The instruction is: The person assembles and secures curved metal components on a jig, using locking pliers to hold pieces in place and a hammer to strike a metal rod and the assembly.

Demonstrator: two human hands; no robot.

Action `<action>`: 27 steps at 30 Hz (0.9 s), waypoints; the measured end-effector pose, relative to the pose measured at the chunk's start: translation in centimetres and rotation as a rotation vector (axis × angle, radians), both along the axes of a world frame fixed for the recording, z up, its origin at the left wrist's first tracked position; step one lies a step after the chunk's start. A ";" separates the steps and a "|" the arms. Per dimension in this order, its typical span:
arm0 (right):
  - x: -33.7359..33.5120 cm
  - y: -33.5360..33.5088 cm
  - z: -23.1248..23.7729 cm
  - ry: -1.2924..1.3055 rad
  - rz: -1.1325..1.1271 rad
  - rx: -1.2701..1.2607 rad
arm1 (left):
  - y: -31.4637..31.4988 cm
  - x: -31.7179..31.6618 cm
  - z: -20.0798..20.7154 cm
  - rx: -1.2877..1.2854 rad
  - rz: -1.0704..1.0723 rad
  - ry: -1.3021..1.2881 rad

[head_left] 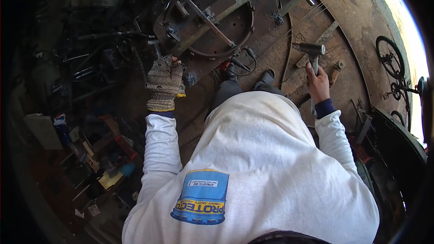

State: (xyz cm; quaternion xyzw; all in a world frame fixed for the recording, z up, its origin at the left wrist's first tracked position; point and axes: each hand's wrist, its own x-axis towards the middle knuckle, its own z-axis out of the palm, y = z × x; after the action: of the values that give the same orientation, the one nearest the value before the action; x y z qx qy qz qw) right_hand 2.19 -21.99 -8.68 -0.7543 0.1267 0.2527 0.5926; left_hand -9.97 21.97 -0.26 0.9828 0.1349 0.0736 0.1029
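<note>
My right hand (318,86), bare, is wrapped round the metal handle of a hammer (313,49). The hammer's dark head points up and away from me, above the ground. My left hand (165,79) wears a worn knitted glove with a yellow edge, and its fingers are curled closed. Just beyond the fist a short grey metal piece (155,49) sticks out; whether the fist grips it is hidden. Ahead of my left hand lies a round metal ring frame (251,29) with flat crossbars. A rusty bar (235,5) runs slantwise across it, over a dark steel plate (275,0).
Dark scrap metal and tools (90,63) crowd the left side. A red-and-black clamp with a cable (224,65) lies near my feet. Flat bars (323,40) rest on the brown ground at the right. A bicycle (391,58) stands at the far right.
</note>
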 end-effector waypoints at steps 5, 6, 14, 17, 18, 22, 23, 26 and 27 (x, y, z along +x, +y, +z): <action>-2.7 -1.2 -2.6 0.142 0.035 -0.086 | -3.2 0.4 -0.2 0.094 -0.211 0.059; -3.0 -1.1 -2.5 0.143 0.040 -0.086 | -3.6 0.7 -0.1 0.094 -0.207 0.061; -4.6 -1.1 -3.1 0.173 -0.005 -0.084 | -4.4 2.5 -1.2 0.175 -0.148 0.226; -4.7 -1.2 -3.0 0.187 -0.022 -0.058 | -4.2 2.6 -1.4 0.111 -0.171 0.132; -4.8 -1.2 -3.0 0.187 -0.023 -0.062 | -4.2 2.6 -1.5 0.107 -0.172 0.132; -5.1 -1.4 -3.2 0.229 -0.052 -0.061 | -4.7 2.8 -0.9 0.193 -0.187 0.149; -5.2 -1.4 -3.3 0.235 -0.062 -0.073 | -4.9 2.8 -0.7 0.242 -0.182 0.184; -5.8 -1.7 -3.8 0.238 -0.065 -0.122 | -4.5 2.2 -1.1 0.263 -0.219 0.138; -6.0 -1.9 -4.0 0.242 -0.070 -0.130 | -4.5 2.1 -1.1 0.255 -0.224 0.140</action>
State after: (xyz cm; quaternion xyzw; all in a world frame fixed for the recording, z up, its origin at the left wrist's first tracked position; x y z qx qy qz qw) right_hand -3.80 -23.86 -12.73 -0.7503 0.2394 0.3121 0.5313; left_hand -7.83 17.44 -1.33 0.9994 0.0209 0.0098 -0.0245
